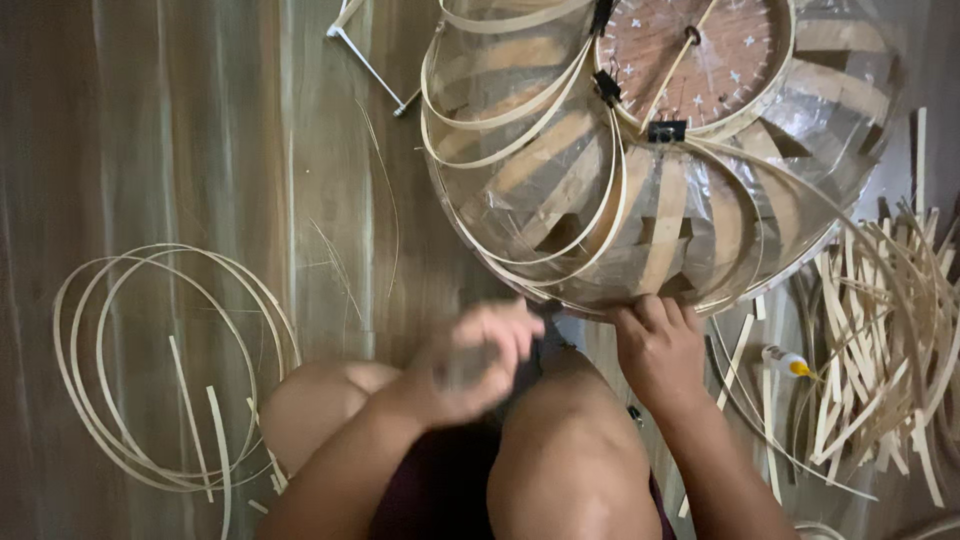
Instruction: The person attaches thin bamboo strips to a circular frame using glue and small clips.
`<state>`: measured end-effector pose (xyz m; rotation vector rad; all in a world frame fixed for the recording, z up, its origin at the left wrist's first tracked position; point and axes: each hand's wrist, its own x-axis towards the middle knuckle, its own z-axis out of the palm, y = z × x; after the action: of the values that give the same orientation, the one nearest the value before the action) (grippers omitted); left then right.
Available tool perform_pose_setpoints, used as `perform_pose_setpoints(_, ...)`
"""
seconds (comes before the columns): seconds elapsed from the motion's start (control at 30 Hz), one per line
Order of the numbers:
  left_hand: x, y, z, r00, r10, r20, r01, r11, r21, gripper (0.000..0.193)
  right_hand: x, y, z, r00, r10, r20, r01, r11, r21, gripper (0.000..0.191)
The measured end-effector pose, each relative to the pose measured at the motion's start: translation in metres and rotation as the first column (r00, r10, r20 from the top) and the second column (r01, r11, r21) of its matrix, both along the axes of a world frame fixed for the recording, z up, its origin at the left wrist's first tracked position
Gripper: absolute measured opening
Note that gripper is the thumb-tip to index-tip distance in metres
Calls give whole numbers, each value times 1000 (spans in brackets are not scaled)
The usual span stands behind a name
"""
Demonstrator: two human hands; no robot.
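Fingers [655,318] of my right hand [658,352] grip the frame's [640,215] lower rim; left hand [478,355] blurred, grip indeterminable. Step: weaving strips. Next: steady rim.

The left hand [475,355] sits at the lower centre of the frame, blurred, fingers curled loosely inward; whether it holds anything cannot be told. Its forearm runs down toward the lower left, over a bent knee. The right hand [655,345] lies just right of centre, fingers bent and pointing up, pressed forward. Its forearm slants down to the lower right edge
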<state>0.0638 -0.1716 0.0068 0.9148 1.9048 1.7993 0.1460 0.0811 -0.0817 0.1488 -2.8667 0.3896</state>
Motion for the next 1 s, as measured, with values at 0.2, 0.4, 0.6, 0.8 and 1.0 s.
perform_pose_setpoints(0.2,3,-9,-31,996,-38,86,32,998,61,16,0,-2,14,999,34,29,-35,999,21,23)
perform_pose_setpoints(0.4,14,-2,-51,961,212,179,-236,964,120,20,-7,-15,18,991,105,-80,-108,994,-28,33)
perform_pose_setpoints(0.6,29,0,-56,918,312,244,-349,928,129,22,-13,-27,3,989,116,90,-118,993,13,32)
perform_pose_setpoints(0.8,27,6,-49,905,361,227,-396,909,132,22,-16,-26,-4,987,163,9,-163,987,4,31)
perform_pose_setpoints(1.0,18,11,-29,955,280,94,-283,959,21,17,-11,-24,-29,965,212,158,-222,973,55,29)
